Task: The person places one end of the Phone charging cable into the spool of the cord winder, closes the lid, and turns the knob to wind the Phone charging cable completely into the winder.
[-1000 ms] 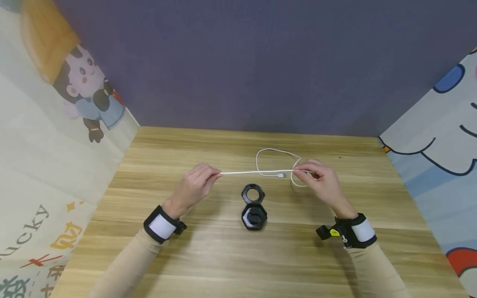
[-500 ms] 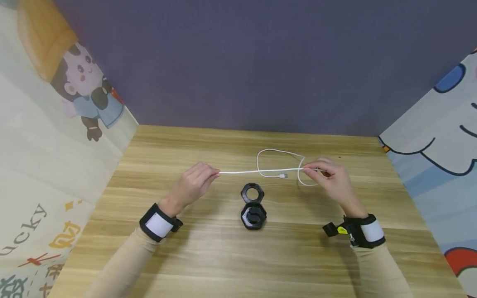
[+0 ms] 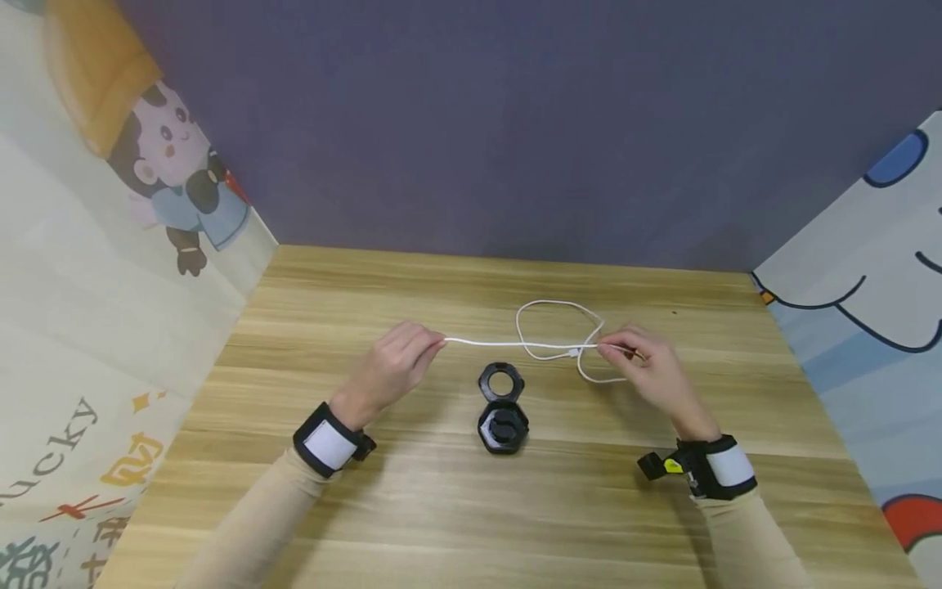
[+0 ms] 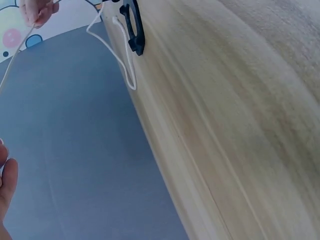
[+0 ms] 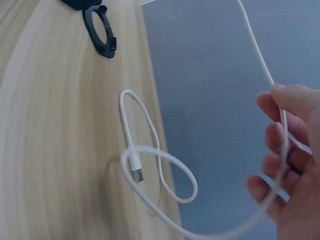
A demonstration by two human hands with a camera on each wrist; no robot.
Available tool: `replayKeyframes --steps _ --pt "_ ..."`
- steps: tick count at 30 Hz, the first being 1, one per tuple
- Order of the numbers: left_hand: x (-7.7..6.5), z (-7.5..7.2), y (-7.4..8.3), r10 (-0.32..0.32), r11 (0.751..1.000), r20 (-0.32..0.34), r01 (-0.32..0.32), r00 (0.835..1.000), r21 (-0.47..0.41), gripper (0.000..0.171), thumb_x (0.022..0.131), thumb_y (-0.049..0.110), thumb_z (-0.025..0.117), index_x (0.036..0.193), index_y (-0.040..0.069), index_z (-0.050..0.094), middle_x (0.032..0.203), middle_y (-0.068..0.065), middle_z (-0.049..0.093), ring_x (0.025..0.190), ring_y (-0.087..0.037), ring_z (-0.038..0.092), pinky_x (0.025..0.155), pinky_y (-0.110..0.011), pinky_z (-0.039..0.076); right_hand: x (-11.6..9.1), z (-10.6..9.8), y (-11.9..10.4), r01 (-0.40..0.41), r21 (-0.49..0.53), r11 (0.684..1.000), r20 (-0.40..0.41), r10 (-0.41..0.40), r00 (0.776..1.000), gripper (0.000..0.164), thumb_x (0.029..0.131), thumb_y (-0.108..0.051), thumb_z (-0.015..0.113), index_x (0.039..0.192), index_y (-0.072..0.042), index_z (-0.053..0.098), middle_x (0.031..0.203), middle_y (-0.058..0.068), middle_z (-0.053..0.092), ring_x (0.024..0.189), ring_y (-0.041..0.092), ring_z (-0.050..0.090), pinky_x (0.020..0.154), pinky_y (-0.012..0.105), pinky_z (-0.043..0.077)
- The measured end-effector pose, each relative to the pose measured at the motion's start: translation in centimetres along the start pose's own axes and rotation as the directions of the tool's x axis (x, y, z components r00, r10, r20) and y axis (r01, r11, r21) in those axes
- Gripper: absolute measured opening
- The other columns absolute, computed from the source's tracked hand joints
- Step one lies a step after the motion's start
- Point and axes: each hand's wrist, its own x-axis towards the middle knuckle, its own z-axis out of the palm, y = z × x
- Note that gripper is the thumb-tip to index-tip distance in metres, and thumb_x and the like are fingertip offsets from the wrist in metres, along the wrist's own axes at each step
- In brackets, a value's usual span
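A white USB cable point(image 3: 515, 343) runs between the two hands, raised off the table with a slight sag. My left hand point(image 3: 393, 364) pinches it at the left; the end there is hidden by the fingers. At the right, my right hand point(image 3: 651, 368) pinches the cable between thumb and forefinger. From there the rest loops over the tabletop, and its USB plug point(image 5: 136, 170) shows in the right wrist view. Nearer the body lies a black hexagonal case point(image 3: 504, 427), with a ring-shaped lid point(image 3: 501, 382) standing out on its far side.
The wooden table point(image 3: 412, 523) ends at a dark blue-grey panel point(image 3: 471, 131) at the back. Printed cloths with cartoon figures hang at the left point(image 3: 66, 270) and right point(image 3: 868, 327). Black straps with small cameras sit on both wrists.
My right hand has moved a little to the right along with the cable. The cable between the hands is slacker now, and its loop and plug have shifted slightly right.
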Motion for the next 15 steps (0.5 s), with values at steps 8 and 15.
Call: replayKeyframes --steps 8,15 --pt "0.4 1.1 0.7 -0.069 0.998 0.000 0.069 0.998 0.005 0.008 0.093 0.004 0.072 0.097 -0.003 0.069 0.086 -0.011 0.071 0.076 -0.022 0.067 0.071 -0.030 0.062 -1.0 1.5 1.7 -0.065 0.013 0.998 0.198 0.061 0.978 0.016 0.104 -0.006 0.060 0.113 -0.002 0.073 0.105 0.013 0.074 0.098 0.006 0.065 0.085 0.013 0.050" --pt "1.2 2.2 1.9 -0.082 0.996 -0.038 0.083 0.996 0.019 0.012 0.089 0.001 0.075 0.098 -0.004 0.069 0.086 -0.012 0.070 0.076 -0.024 0.068 0.071 -0.031 0.062 -0.8 3.0 0.8 0.095 -0.162 0.982 0.115 -0.076 0.990 0.054 0.101 -0.017 0.065 0.147 0.006 0.046 0.140 0.027 0.057 0.130 0.043 0.053 0.114 0.057 0.038"
